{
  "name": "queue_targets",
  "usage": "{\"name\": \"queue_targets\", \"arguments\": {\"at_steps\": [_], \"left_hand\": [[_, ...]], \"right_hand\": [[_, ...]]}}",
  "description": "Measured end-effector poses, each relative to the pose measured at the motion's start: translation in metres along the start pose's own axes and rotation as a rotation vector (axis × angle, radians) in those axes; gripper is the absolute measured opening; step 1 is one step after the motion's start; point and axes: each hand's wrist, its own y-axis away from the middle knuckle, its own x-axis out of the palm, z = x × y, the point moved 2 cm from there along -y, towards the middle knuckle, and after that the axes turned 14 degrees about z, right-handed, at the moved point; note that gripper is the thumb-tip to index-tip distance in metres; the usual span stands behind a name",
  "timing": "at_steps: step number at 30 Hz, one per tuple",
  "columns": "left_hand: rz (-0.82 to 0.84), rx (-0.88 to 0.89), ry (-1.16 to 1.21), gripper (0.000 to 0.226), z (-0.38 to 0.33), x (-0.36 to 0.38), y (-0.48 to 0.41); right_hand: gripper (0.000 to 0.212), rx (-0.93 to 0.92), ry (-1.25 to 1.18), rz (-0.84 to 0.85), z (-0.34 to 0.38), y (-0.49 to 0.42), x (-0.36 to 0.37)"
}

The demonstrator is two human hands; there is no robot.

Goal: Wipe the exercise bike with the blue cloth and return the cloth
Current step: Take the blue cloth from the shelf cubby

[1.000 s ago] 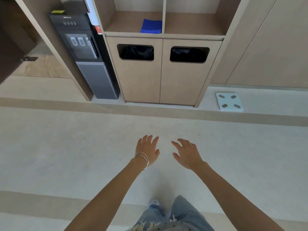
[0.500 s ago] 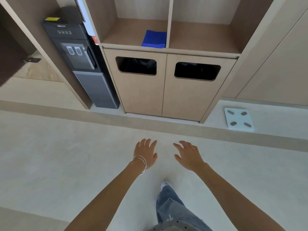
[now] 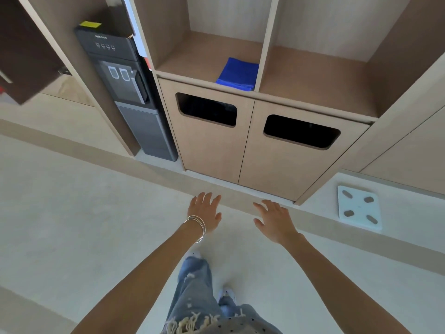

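Observation:
A folded blue cloth [image 3: 238,74] lies on the wooden shelf [image 3: 202,56] of the left open compartment, against the divider, above the cabinet doors. My left hand [image 3: 206,213], with thin bangles on the wrist, is stretched out palm down over the floor, fingers apart and holding nothing. My right hand [image 3: 274,219] is held the same way beside it, also holding nothing. Both hands are well below and short of the cloth. No exercise bike is in view.
Two cabinet doors with dark cut-out slots [image 3: 207,109] [image 3: 301,131] stand under the shelf. A black water dispenser [image 3: 127,92] stands to the left. A white bathroom scale [image 3: 358,207] lies on the raised floor ledge at right. A dark open door [image 3: 26,54] hangs at far left.
The cabinet and the blue cloth have come closer and lower in view as I walk toward them. My legs have stepped forward. Both hands stay outstretched and hold nothing.

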Motion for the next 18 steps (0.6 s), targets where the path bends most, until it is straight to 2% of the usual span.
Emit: {"name": "queue_targets", "arguments": {"at_steps": [9,18], "left_hand": [[-0.036,0.028,0.018,0.058,0.016,-0.05,-0.059],[-0.114,0.031,0.014,0.059,0.063,-0.14,-0.147]], "right_hand": [[0.053,-0.041,0.009,-0.045,-0.001,-0.07,-0.05],[0.054,-0.024,0.026,-0.089,0.005,-0.172,-0.149]]}}
